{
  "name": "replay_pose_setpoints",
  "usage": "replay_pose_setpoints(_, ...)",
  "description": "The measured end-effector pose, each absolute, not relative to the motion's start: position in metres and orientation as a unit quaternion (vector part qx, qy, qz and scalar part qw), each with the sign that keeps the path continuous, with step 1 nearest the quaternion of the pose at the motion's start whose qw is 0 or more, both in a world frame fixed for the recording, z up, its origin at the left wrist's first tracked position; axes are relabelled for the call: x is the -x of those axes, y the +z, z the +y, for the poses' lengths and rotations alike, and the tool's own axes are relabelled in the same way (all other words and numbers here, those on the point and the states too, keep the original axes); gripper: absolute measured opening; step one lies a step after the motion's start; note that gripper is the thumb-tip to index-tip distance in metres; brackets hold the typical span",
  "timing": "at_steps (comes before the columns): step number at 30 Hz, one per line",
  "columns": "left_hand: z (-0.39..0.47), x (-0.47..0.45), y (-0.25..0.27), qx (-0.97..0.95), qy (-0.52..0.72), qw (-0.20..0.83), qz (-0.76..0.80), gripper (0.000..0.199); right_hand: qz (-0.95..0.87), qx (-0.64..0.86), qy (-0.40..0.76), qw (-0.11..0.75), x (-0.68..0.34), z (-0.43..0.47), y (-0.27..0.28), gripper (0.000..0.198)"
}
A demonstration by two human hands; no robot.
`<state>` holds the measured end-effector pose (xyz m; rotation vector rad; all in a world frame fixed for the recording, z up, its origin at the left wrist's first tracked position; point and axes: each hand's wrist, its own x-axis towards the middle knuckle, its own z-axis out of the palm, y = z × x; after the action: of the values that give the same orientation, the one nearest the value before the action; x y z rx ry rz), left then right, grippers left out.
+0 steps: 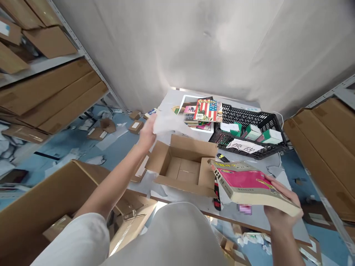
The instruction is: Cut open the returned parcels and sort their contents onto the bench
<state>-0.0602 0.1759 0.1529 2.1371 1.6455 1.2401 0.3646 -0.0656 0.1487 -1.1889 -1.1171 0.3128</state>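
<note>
My right hand [283, 201] grips a thick book [249, 181] with a pink and grey cover, tilted above the right side of the table. Pinched in my left hand [147, 133] is a thin white sheet [169, 122], partly see-through, hanging to the right of the fingers. Between the two hands an opened cardboard box [184, 190] stands on the table, its flaps spread and its bottom bare. Beside its right flap lies a red and black tool [217, 195], partly under the book.
A white bin [184, 99] of books and magazines stands at the back, a black crate [266, 116] holding green-and-white boxes to its right. A large carton [55, 184] is at my left. Shelves with long cartons [52, 92] flank the table [172, 96]; scraps litter the blue floor.
</note>
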Motion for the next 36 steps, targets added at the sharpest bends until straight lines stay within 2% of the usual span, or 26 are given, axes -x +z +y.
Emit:
replay_pose_setpoints(3, 0.195, 0.094, 0.129, -0.651, 0.341, 0.107, 0.670, 0.058, -0.503, 0.543, 0.109, 0.663, -0.364, -0.071, 0.141, 0.028)
replay_pose_setpoints(6, 0.207, 0.104, 0.101, -0.626, 0.246, 0.230, 0.703, 0.059, -0.535, 0.549, 0.087, 0.637, -0.352, -0.069, 0.140, 0.032)
replay_pose_setpoints(9, 0.214, 0.098, 0.089, -0.608, 0.199, 0.298, 0.709, 0.086, -0.565, 0.521, 0.086, 0.635, -0.336, -0.062, 0.146, 0.033)
replay_pose_setpoints(12, 0.196, 0.079, 0.102, -0.585, 0.230, 0.291, 0.721, 0.101, -0.565, 0.506, 0.072, 0.648, -0.322, -0.058, 0.150, 0.024)
replay_pose_setpoints(14, 0.158, 0.055, 0.119, -0.580, 0.354, 0.287, 0.675, 0.104, -0.560, 0.519, 0.035, 0.645, -0.313, -0.059, 0.148, 0.021)
replay_pose_setpoints(15, 0.132, 0.040, 0.128, -0.580, 0.402, 0.346, 0.619, 0.101, -0.559, 0.531, 0.013, 0.637, -0.309, -0.062, 0.146, 0.021)
replay_pose_setpoints(16, 0.103, 0.024, 0.136, -0.572, 0.410, 0.451, 0.550, 0.094, -0.564, 0.542, -0.007, 0.623, -0.304, -0.065, 0.143, 0.022)
replay_pose_setpoints(18, 0.046, -0.008, 0.150, -0.505, 0.323, 0.709, 0.371, 0.088, -0.594, 0.550, -0.037, 0.586, -0.296, -0.071, 0.136, 0.017)
replay_pose_setpoints(20, 0.005, -0.032, 0.159, -0.396, 0.262, 0.838, 0.269, 0.084, -0.643, 0.528, -0.035, 0.554, -0.289, -0.075, 0.130, 0.016)
replay_pose_setpoints(23, -0.015, -0.045, 0.162, -0.313, 0.338, 0.830, 0.313, 0.072, -0.670, 0.503, 0.054, 0.543, -0.288, -0.071, 0.128, 0.021)
replay_pose_setpoints(25, -0.010, -0.042, 0.158, -0.310, 0.378, 0.809, 0.327, 0.072, -0.616, 0.530, 0.156, 0.561, -0.295, -0.060, 0.137, 0.036)
replay_pose_setpoints(29, 0.004, -0.034, 0.146, -0.354, 0.372, 0.803, 0.304, 0.068, -0.488, 0.522, 0.392, 0.580, -0.318, -0.015, 0.174, 0.070)
replay_pose_setpoints(31, 0.007, -0.034, 0.142, -0.377, 0.360, 0.802, 0.292, 0.065, -0.455, 0.507, 0.453, 0.574, -0.326, 0.009, 0.195, 0.079)
replay_pose_setpoints(36, 0.010, -0.030, 0.130, -0.399, 0.330, 0.798, 0.308, 0.057, -0.398, 0.544, 0.474, 0.566, -0.323, 0.042, 0.214, 0.040)
